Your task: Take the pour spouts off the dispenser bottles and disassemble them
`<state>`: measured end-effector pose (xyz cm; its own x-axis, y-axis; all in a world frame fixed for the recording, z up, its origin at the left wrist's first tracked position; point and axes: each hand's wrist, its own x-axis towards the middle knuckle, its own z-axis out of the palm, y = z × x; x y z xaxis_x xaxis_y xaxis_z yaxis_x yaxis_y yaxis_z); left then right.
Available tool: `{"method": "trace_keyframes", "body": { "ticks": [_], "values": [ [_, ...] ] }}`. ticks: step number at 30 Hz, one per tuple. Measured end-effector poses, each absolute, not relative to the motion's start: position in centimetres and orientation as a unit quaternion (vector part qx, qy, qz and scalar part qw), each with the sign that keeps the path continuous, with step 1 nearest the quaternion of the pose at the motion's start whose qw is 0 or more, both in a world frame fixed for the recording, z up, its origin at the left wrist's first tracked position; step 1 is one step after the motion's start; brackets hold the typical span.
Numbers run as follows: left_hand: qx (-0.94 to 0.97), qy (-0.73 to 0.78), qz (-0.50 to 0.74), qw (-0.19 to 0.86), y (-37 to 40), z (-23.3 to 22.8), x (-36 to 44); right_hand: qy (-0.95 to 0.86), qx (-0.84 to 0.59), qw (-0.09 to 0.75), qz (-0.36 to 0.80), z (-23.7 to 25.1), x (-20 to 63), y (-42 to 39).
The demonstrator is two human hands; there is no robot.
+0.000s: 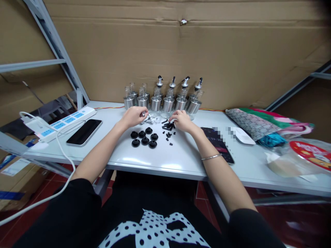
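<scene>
- A person sits at a white tabletop (pixel 181 158), seen from their own head, both bare arms reaching forward.
- The left hand (pixel 133 116) is curled closed around a small shiny metal spout piece (pixel 143 113), pinched at the fingertips just above the tabletop.
- The right hand (pixel 181 121) rests fingers-down on a loose pile of small black tubes (pixel 168 126); whether it grips one cannot be told.
- Between the hands lie a few clear and silvery small parts (pixel 153 119) (too small to tell apart).
- Nearer the person, six black rubber stoppers (pixel 144 137) sit in two short rows, untouched.
- Behind the hands stands a row of glass bottles with metal bases (pixel 165 101), against a cardboard wall.
- By the look of it, four bottles on the right already carry pouring spouts (pixel 179 82); those on the left are open-topped, so roughly half the assembly seems left.
- To the left, well apart: a power strip (pixel 67 121) and a dark phone (pixel 84 132).
- To the right: a second phone (pixel 218 143), a white mouse (pixel 243 136) and folded patterned cloth (pixel 261 125).
</scene>
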<state>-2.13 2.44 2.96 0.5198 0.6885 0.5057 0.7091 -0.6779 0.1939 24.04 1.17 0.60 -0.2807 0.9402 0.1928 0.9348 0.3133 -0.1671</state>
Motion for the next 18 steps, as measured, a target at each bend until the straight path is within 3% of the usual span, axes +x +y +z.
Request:
{"method": "trace_keyframes", "body": {
  "ticks": [18],
  "values": [
    [-0.871, -0.404, -0.28, 0.024, 2.34, 3.15, -2.16, -0.806, -0.582, 0.106, 0.034, 0.39, 24.23, 1.52]
  ]
}}
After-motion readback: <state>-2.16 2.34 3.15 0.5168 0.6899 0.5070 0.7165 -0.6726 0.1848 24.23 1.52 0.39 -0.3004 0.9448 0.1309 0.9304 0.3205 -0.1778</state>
